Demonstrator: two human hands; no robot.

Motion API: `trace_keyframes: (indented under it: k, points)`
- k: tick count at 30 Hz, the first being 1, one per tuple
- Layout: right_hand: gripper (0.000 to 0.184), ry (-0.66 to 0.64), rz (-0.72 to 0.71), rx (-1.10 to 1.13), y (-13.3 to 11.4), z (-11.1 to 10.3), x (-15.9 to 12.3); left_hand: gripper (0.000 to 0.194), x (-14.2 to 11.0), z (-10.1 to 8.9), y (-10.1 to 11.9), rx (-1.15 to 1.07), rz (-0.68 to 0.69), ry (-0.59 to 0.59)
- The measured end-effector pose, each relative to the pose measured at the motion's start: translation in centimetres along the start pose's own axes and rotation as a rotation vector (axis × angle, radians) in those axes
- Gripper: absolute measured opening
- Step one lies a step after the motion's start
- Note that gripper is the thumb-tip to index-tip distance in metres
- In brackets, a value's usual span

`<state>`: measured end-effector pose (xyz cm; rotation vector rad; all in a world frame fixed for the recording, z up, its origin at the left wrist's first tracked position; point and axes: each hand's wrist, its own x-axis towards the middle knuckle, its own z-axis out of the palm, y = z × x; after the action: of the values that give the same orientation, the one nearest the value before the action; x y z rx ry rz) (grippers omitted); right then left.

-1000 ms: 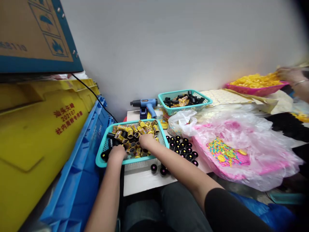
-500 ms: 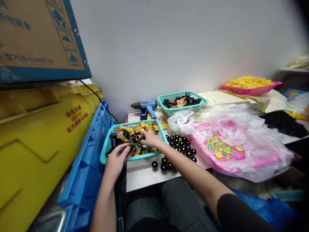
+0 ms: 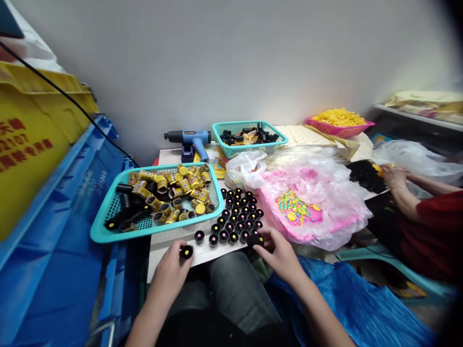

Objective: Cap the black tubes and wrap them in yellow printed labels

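Note:
My left hand (image 3: 170, 272) grips a small black cylinder with a yellow centre (image 3: 187, 251) at the near edge of the white board (image 3: 202, 253). Over at the board's right corner, my right hand (image 3: 280, 253) closes on another black cylinder (image 3: 254, 239). Between and beyond the hands stand rows of black cylinders with pink or yellow centres (image 3: 237, 219). Behind my left hand a teal basket (image 3: 108, 226) holds several yellow-and-black cylinders.
A blue heat gun (image 3: 190, 140) and a second teal basket (image 3: 249, 137) sit at the back. A pink plastic-wrapped tray (image 3: 307, 207) lies right. Blue and yellow crates (image 3: 43, 193) stand left. Another person's hand (image 3: 394, 176) in a red sleeve works at far right beside a pink basket (image 3: 340, 125).
Both hands have left the teal basket and come back to the board's near edge, each holding a black cylinder. The view has swung right and down, showing the other person.

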<state>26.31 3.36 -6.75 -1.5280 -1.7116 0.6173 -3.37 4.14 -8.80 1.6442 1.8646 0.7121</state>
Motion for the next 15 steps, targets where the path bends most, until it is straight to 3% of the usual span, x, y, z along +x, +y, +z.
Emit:
trace_keyframes:
  k: [4, 9, 15]
  points:
    - [0.025, -0.102, -0.26, -0.147, -0.8, 2.1, -1.4, 0.034, -0.1, 1.6, -0.4, 0.029, 0.124, 0.003]
    - [0.025, -0.268, -0.521, -0.324, -3.0, 6.1, 0.3, 0.056, 0.3, 2.9, -0.7, 0.024, 0.102, 0.07]
    - [0.03, -0.168, -0.544, -0.442, -2.3, 8.9, 1.8, 0.057, -0.4, 2.6, -0.2, -0.012, 0.171, 0.126]
